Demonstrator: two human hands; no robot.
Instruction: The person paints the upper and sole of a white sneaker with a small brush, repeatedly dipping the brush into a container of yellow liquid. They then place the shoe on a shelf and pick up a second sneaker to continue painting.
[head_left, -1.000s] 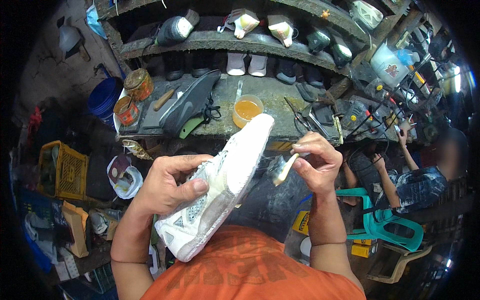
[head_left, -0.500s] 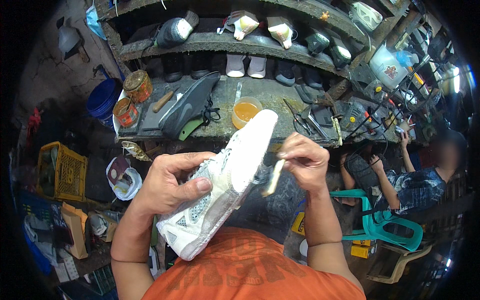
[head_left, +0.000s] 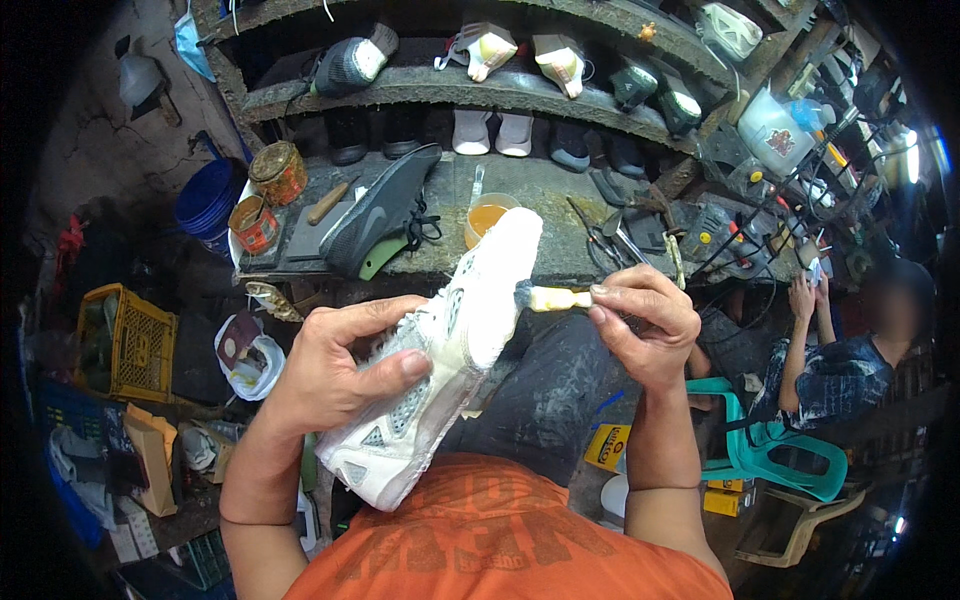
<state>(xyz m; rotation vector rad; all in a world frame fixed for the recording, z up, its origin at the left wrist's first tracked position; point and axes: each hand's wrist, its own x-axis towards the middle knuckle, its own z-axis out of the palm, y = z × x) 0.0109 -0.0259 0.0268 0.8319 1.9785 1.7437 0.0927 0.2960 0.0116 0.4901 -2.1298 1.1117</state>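
My left hand (head_left: 355, 370) grips a white sneaker (head_left: 450, 360) round its middle, thumb on the mesh side, the toe tilted up and away from me. My right hand (head_left: 640, 325) pinches the pale handle of a small brush (head_left: 555, 299). Its dark bristles sit at the right edge of the shoe's front part. Behind the toe, a plastic cup of amber liquid (head_left: 482, 222) is partly hidden on the workbench (head_left: 450, 255).
On the bench are a dark shoe (head_left: 375, 215), tins (head_left: 276, 170), pliers (head_left: 600, 235) and cabled tools (head_left: 725, 240), below shelves of shoes (head_left: 470, 90). A co-worker (head_left: 840, 380) works at the right near a teal chair (head_left: 760, 460). A yellow crate (head_left: 120, 355) stands left.
The brush has turned sideways and its bristles now meet the shoe's edge. My right hand has swung back to the right. The shoe has shifted slightly, and the co-worker's hands have moved together.
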